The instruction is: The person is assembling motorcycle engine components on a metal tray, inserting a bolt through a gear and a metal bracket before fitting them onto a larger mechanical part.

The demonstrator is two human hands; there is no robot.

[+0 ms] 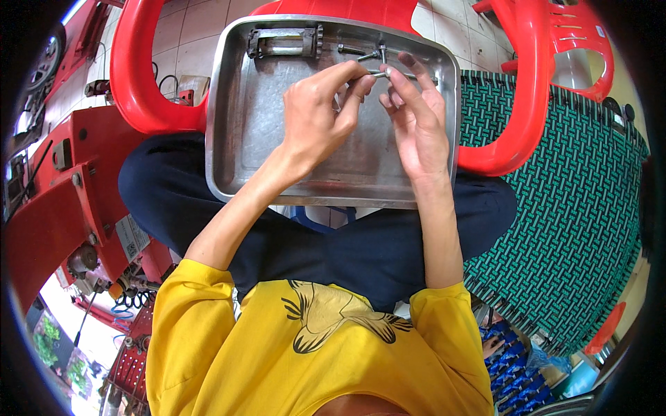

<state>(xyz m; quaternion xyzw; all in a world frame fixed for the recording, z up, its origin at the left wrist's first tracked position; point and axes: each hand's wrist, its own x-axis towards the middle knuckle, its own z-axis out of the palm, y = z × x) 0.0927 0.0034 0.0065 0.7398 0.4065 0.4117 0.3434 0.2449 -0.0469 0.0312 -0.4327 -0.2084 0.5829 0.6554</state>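
Observation:
A rectangular steel tray [236,139] rests on a red plastic chair in front of my knees. Over its middle, my left hand [316,114] and my right hand [416,121] meet, fingertips pinching a small metal bolt [380,71] between them. Two more bolts [364,53] lie near the tray's far edge. A dark rectangular metal bracket [286,41] sits in the tray's far left corner.
The red chair [139,76] surrounds the tray, with another red chair [555,41] at top right. A green woven mat [576,194] lies to the right. A red machine body [62,187] with wires and parts stands at the left.

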